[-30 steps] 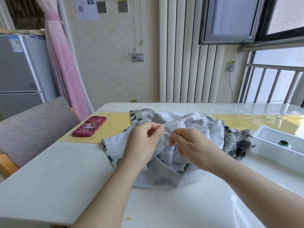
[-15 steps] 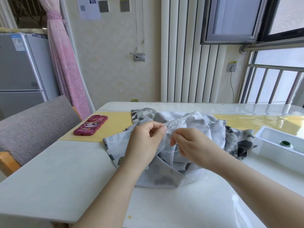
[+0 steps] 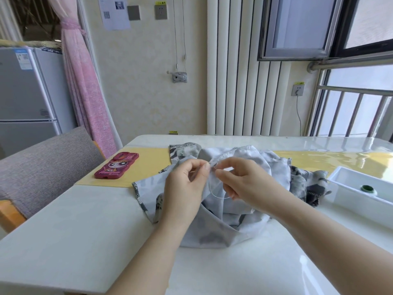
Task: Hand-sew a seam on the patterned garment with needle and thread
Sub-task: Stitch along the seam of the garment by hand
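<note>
Fold of garment pinched by left hand; thread pinched by right hand beside it. Slack loop may be knotted if tugged.

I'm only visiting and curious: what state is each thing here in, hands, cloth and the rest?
Left hand, fingers pinching the garment edge.
Right hand, fingers pinched at the seam, likely on the needle, too small to see.
Garment, crumpled on the table, edge lifted.
Thread, slack loop below the hands.
Phone, lying flat, case up.
Spool, lying in the white tray.
Window, swung open.
Curtain, tied back.
</note>
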The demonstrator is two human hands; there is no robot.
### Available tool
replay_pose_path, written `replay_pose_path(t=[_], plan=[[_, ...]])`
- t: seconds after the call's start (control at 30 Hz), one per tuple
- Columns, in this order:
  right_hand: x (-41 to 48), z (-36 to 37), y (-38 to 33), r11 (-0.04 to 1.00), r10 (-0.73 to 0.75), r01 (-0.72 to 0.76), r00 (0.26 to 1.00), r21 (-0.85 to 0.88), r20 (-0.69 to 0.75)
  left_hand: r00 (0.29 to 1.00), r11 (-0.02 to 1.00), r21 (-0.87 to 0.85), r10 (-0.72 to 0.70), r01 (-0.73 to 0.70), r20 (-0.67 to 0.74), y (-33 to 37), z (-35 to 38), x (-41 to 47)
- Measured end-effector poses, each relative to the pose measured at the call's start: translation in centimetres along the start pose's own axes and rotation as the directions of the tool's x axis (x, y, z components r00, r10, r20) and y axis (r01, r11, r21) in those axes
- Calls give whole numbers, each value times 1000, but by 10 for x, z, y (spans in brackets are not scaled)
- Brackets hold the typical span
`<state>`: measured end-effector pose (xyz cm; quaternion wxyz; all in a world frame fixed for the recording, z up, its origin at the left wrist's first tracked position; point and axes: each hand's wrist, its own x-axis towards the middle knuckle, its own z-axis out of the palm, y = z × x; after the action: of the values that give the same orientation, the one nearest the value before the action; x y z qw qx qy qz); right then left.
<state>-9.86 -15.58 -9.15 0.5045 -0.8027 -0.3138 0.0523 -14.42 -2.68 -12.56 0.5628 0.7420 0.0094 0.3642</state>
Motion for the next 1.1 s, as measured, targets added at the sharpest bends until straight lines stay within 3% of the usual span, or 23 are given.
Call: replay_pose_path(t=[0.13,0.23,0.37,0.5,0.6,0.73,0.83,0.97,1.03,1.1], plan=[[-13,-2,1,977,-211,214,968,13,-137,989,982,-130,-145,139,-38,-1,-3,4],[-21,-5,-2,954,-301,297,944,-46,-133,978,964,-187,-202,190,-47,-2,-2,5],[-13,-2,0,938,-338,326,935,-117,-107,992,982,-150,-123,118,-29,4,-1,-3],[-7,-11,-5,936,-344,313,909,-162,-233,999,994,-107,-25,20,-40,4,-2,-10],[-2,-32,-15,918,-355,261,877,-299,-324,999,996,-89,-7,3,-36,0,-7,-11],[9,-34,-26,830,-159,103,986,-548,-56,998,996,-69,56,-54,16,0,-3,-14],[11,-28,-34,914,-28,44,999,-404,44,994,994,-51,96,-94,44,0,-1,-15],[11,-27,-39,978,24,-14,999,-210,44,991,993,-20,116,-115,68,0,-3,-15],[12,-25,-40,994,21,-24,999,-104,-34,991,993,6,117,-118,61,-1,-6,-16],[19,-30,-39,938,138,-82,980,336,-146,993,994,23,109,-110,44,-3,-9,-15]])
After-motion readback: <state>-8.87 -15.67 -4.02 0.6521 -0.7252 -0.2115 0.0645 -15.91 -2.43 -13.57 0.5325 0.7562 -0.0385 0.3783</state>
